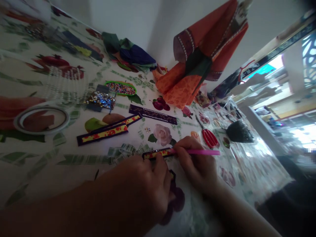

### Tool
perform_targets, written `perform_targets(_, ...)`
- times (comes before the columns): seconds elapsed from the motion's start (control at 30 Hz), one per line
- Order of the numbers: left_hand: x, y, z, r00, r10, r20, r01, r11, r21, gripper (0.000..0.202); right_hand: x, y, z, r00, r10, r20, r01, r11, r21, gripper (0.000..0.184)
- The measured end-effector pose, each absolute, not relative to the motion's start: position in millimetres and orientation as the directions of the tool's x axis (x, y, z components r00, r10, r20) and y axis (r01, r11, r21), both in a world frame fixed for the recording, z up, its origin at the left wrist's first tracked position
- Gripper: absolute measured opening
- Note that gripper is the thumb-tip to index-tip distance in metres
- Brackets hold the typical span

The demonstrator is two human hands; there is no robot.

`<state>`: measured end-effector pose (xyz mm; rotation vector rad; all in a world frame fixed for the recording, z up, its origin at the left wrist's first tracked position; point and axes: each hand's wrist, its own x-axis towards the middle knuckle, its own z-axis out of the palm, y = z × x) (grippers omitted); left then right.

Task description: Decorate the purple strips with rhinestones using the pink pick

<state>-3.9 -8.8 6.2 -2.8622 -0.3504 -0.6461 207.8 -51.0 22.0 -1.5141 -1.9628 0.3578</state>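
My right hand point(196, 163) pinches a thin pink stick-like tool point(206, 152), its front end over a small dark-edged strip point(155, 153) with a yellow and red pattern. Closed over that strip, my left hand point(150, 184) presses it with the fingertips; part of the strip is hidden beneath the hand. Just beyond my fingers lie a few tiny beads point(147, 129). Two similar yellow and red strips point(103, 134) overlap to the left. Behind them rests a dark strip point(153, 114) lined with small white beads.
On the flowered tablecloth point(133, 138) are a green-rimmed dish of coloured beads point(121, 88), shiny sequins point(101, 100), pearl strings point(66, 82) and a roll of tape point(41, 119). Red-handled scissors point(209, 137) and a black bundle point(239, 131) lie right. An orange fabric piece point(197, 62) stands behind.
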Motion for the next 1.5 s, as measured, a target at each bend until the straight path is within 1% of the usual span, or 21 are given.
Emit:
perform_targets(0.17,-3.3,-8.9,3.7,0.864,0.197,0.463,0.274,-0.956,-0.105,0.021,207.8,-49.8,23.1,-0.14,0.943,0.303,0.776,0.294,-0.558,0.006)
perform_targets(0.27,-2.1,-8.0,-0.1,0.842,0.168,0.513,0.245,-0.966,-0.086,0.017,207.0,-49.1,22.2,-0.139,0.942,0.304,0.772,0.296,-0.563,0.007)
perform_targets(0.33,-1.3,-6.6,-2.7,0.818,0.142,0.558,0.24,-0.965,-0.107,0.018,206.4,-48.4,21.8,-0.137,0.942,0.305,0.771,0.295,-0.565,0.006)
perform_targets(0.4,-1.4,-5.1,-3.8,0.806,0.14,0.575,0.254,-0.959,-0.123,0.022,205.8,-47.7,21.8,-0.132,0.942,0.307,0.774,0.292,-0.562,0.006)
perform_targets(0.6,-4.2,-3.9,1.1,0.834,0.149,0.532,0.22,-0.973,-0.073,0.034,205.1,-46.7,22.1,-0.133,0.941,0.313,0.777,0.294,-0.556,0.007)
perform_targets(0.77,-3.5,-5.7,1.4,0.842,0.136,0.522,0.208,-0.975,-0.082,0.03,204.6,-47.1,22.1,-0.15,0.935,0.321,0.783,0.31,-0.54,0.007)
perform_targets(0.93,-2.2,-5.6,1.1,0.847,0.15,0.51,0.239,-0.964,-0.113,0.026,203.8,-47.1,22.1,-0.15,0.934,0.324,0.787,0.311,-0.532,0.007)
perform_targets(1.07,-0.8,-5.2,-0.5,0.82,0.142,0.555,0.255,-0.958,-0.13,0.026,203.2,-46.6,22.5,-0.177,0.925,0.336,0.79,0.337,-0.512,0.008)
perform_targets(1.1,-0.8,-5.2,-0.9,0.817,0.137,0.56,0.25,-0.96,-0.129,0.026,202.9,-46.5,22.8,-0.181,0.923,0.341,0.791,0.342,-0.507,0.008)
perform_targets(1.2,-2.2,-5.2,-1.5,0.846,0.136,0.515,0.217,-0.971,-0.099,0.028,201.5,-45.9,24.0,-0.192,0.919,0.344,0.795,0.351,-0.494,0.008)
perform_targets(1.33,-5.0,-5.3,-0.7,0.824,0.146,0.547,0.226,-0.971,-0.082,0.026,200.6,-44.5,24.5,-0.206,0.923,0.325,0.801,0.35,-0.486,0.007)
perform_targets(1.37,-5.6,-5.5,-0.3,0.83,0.153,0.536,0.231,-0.97,-0.081,0.027,200.9,-44.6,24.5,-0.206,0.923,0.326,0.798,0.351,-0.489,0.007)
perform_targets(1.5,-5.7,-6.6,1.0,0.85,0.145,0.507,0.214,-0.973,-0.081,0.03,204.1,-48.5,24.8,-0.154,0.927,0.343,0.793,0.323,-0.516,0.008)
